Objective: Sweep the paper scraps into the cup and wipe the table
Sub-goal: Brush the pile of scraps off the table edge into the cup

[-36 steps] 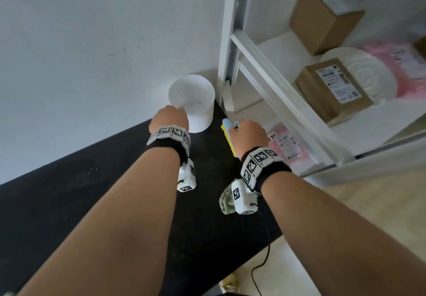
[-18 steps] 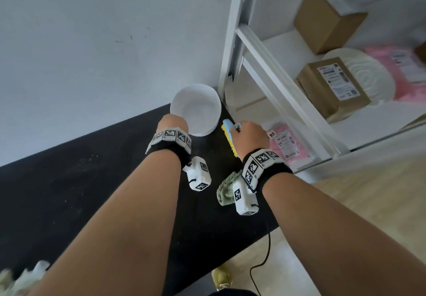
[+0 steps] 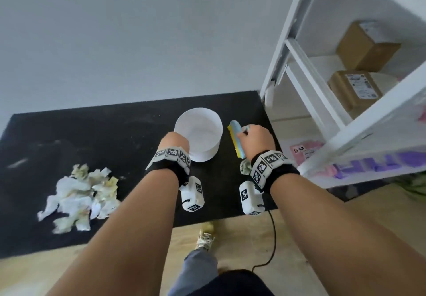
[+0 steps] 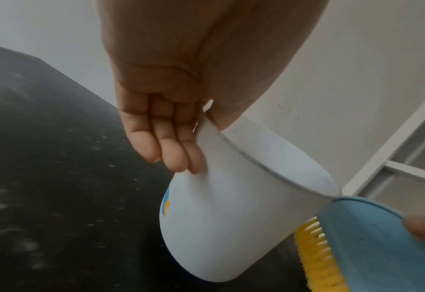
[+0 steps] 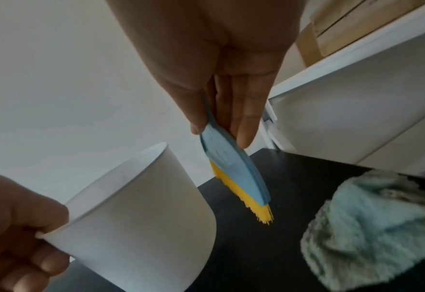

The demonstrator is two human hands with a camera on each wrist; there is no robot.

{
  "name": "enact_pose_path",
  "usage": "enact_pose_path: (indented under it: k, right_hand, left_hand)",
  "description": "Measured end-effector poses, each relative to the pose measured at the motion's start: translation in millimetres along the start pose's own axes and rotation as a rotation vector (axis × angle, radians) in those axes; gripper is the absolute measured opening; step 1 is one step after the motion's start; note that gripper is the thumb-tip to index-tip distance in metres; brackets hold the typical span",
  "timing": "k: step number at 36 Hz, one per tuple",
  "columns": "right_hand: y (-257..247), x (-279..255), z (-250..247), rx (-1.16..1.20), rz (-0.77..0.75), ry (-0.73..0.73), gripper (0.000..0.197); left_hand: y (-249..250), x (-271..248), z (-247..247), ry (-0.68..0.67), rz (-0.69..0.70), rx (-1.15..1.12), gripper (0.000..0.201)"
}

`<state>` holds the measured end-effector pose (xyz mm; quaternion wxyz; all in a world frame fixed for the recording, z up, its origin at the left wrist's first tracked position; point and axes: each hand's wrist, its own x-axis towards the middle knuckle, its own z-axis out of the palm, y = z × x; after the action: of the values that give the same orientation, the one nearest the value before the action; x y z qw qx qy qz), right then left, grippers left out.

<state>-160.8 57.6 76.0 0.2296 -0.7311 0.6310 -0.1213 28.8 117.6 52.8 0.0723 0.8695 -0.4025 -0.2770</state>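
My left hand pinches the near rim of a white paper cup, thumb inside and fingers outside, and holds it tilted above the black table. The cup has a small blue and orange mark on its side. My right hand grips a small brush with a blue back and yellow bristles, just right of the cup. The brush hangs off the tabletop. A pile of torn paper scraps lies at the table's left front.
A pale green cloth lies on the table by my right wrist, near the right edge. A white shelf unit with cardboard boxes stands close on the right. The wall runs behind the table; wooden floor and a cable lie in front.
The head view has swung left and back, bringing the scrap pile into sight. Both hands, with cup and brush, have drawn back from the far right corner toward the table's middle.
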Motion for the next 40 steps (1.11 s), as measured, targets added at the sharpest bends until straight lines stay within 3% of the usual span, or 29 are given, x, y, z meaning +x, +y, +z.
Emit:
enact_pose_path:
  k: [4,10,15,21,23,32,40]
  right_hand:
    - [-23.1,-37.1,14.9,-0.028,-0.071,-0.042,0.021]
    - [-58.5,-86.5,39.7,-0.079,-0.187,-0.091,0.021]
    - [-89.2,-125.2,57.4,-0.081,-0.232,-0.119,0.032]
    - [-122.4,-166.9,80.5,-0.066,-0.275,-0.136,0.022]
    - [-133.1,-184.0,90.4,-0.049,-0.281,-0.146,0.023]
    - [-170.9,-245.2,135.8,0.028,-0.335,-0.199,0.026]
    - [-193.2,-249.5,164.7,-0.041,-0.453,-0.265,0.024]
  left_hand:
    - [-44.9,-37.4,-7.4,0.037,-0.056,0.109,0.025]
    - [-112.9,-83.4,-9.0,0.17,-0.225,-0.215,0.032]
    - [-176.8,-106.7,-8.9,0.135,-0.349,-0.429,0.029]
    - [-246.7,-143.3,-7.2,0.123,-0.337,-0.609,0.016]
    - [-270.9,-157.3,-5.5,0.112,-0.373,-0.648,0.028]
    - [-359.1,-199.8,11.7,0.084,-0.517,-0.647,0.037]
    - [-385.7,-206.3,33.0,-0.009,-0.636,-0.554,0.022]
